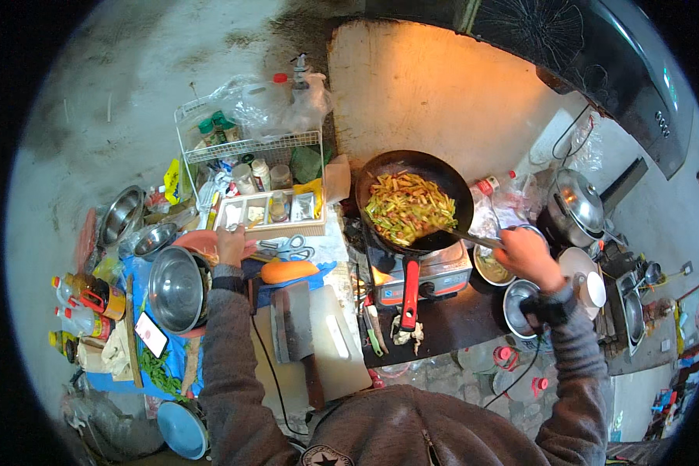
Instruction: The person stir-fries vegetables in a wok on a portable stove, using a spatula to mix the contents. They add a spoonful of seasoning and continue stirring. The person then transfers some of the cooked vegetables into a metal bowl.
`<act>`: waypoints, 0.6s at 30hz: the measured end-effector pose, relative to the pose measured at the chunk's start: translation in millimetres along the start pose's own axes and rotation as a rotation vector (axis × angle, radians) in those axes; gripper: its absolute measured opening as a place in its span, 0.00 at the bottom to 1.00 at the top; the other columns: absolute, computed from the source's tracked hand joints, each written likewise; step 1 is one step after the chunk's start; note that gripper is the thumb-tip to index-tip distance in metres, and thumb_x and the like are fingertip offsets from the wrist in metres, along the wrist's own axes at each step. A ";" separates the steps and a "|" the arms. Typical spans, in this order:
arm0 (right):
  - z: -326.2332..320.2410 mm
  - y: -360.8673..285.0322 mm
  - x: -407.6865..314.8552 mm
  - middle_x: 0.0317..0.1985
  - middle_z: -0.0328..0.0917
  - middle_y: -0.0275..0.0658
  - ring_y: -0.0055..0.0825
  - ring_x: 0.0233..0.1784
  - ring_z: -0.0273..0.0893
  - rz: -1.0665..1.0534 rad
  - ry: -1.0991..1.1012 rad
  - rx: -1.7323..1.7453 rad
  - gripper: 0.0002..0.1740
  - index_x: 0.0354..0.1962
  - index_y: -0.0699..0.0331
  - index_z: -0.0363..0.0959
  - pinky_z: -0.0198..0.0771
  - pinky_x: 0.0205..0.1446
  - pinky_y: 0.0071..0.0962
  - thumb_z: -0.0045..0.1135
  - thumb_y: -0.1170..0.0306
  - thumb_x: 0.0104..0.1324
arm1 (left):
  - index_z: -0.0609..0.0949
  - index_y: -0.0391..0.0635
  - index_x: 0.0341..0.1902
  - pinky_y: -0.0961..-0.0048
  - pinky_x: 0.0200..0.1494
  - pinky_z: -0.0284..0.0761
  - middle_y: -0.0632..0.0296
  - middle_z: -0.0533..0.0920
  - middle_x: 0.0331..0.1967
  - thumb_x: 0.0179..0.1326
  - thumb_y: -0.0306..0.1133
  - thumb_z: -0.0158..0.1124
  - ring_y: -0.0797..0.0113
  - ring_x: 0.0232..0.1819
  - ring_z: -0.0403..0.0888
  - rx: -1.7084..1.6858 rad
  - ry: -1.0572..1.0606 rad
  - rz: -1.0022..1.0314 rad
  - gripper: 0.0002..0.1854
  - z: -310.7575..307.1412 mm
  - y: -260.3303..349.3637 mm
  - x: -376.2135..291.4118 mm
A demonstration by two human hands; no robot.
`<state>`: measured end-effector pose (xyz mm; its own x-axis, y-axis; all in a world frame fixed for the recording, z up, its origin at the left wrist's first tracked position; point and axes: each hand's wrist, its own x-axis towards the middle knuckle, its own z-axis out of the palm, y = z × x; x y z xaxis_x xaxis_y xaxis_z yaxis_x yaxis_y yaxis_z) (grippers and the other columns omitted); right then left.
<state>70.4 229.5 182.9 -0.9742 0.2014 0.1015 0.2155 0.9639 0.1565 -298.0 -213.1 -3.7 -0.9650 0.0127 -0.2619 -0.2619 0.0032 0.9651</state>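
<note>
My right hand (527, 256) grips the handle of a metal spatula (475, 237), its blade end down among the food in a black wok (413, 160). Chopped green and yellow-brown strips of food (410, 204) cover much of the wok's bottom. The wok rests on a portable gas stove (451, 274), and its red and black handle (410, 294) points towards me. My left hand (230, 244) reaches to the front left of a compartmented seasoning box (285, 229), beside a compartment of white seasoning. Its fingertips are too small to show whether they hold anything.
Left of the stove, a cleaver (291, 320) lies on a cutting board (341, 370), near scissors (297, 247). A metal basin (176, 289), phone (151, 334) and oil bottles (102, 297) stand farther left. Metal bowls (518, 306) and a lidded pot (574, 204) are at right. A range hood (629, 76) overhangs.
</note>
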 end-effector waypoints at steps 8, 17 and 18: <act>29.9 5.2 45.9 0.20 0.76 0.51 0.52 0.27 0.76 0.054 0.216 0.193 0.14 0.21 0.64 0.75 0.71 0.31 0.48 0.60 0.62 0.57 | 0.51 0.39 0.68 0.73 0.30 0.79 0.55 0.79 0.43 0.66 0.35 0.56 0.68 0.35 0.83 0.051 -0.028 0.203 0.34 -37.3 83.5 -99.0; 106.6 -16.6 46.8 0.19 0.73 0.54 0.53 0.25 0.74 -0.084 0.078 0.206 0.11 0.29 0.67 0.69 0.68 0.27 0.49 0.55 0.66 0.62 | 0.59 0.36 0.64 0.72 0.28 0.80 0.52 0.80 0.41 0.63 0.32 0.60 0.67 0.32 0.82 0.181 0.242 0.284 0.30 -139.1 131.8 -137.8; 105.6 -11.6 32.7 0.19 0.72 0.54 0.55 0.25 0.73 -0.092 0.081 0.214 0.09 0.30 0.65 0.69 0.66 0.27 0.51 0.55 0.67 0.61 | 0.60 0.36 0.63 0.72 0.28 0.79 0.52 0.80 0.40 0.62 0.32 0.60 0.67 0.32 0.82 0.180 0.282 0.257 0.29 -151.9 136.5 -133.3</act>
<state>29.0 243.3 80.6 -0.9787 0.1044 0.1765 0.0985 0.9942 -0.0421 -207.1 -366.2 162.9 -0.9710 -0.2382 0.0217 -0.0298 0.2105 0.9771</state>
